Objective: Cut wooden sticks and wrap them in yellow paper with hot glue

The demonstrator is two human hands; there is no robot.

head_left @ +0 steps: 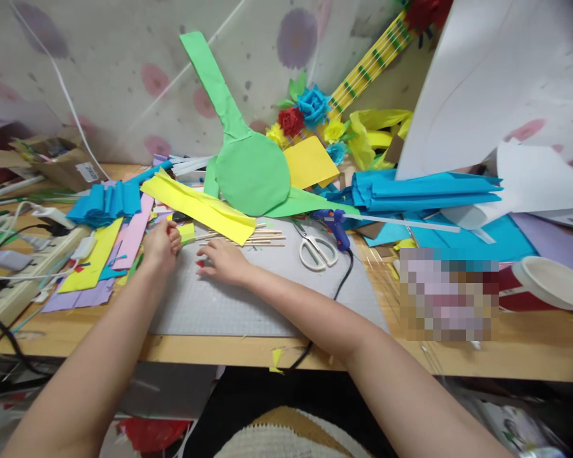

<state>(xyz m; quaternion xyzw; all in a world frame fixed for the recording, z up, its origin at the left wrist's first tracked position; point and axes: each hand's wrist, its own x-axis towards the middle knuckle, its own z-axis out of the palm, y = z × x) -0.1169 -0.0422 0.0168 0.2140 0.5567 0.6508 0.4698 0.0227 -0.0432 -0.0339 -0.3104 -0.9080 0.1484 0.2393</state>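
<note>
My left hand (161, 247) is closed in a fist over the left edge of the grey cutting mat (248, 305). Whatever its fingers hold is hidden. To its right, my right hand (225, 261) lies low over the mat with its fingers apart. A small red scrap (200, 263) shows between its fingertips; I cannot tell whether they touch it. Several thin wooden sticks (267, 240) lie just beyond this hand, partly under a folded strip of yellow paper (203, 207). White-handled scissors (318, 251) and a blue glue gun (334, 228) rest farther right.
A green paper-covered round shape (254, 173) with a long neck leans at the back. Blue crepe paper (424, 191) lies at the right, near a red-and-white cup (530, 286). On the left are coloured paper strips (93, 267) and a power strip (33, 267) with cables.
</note>
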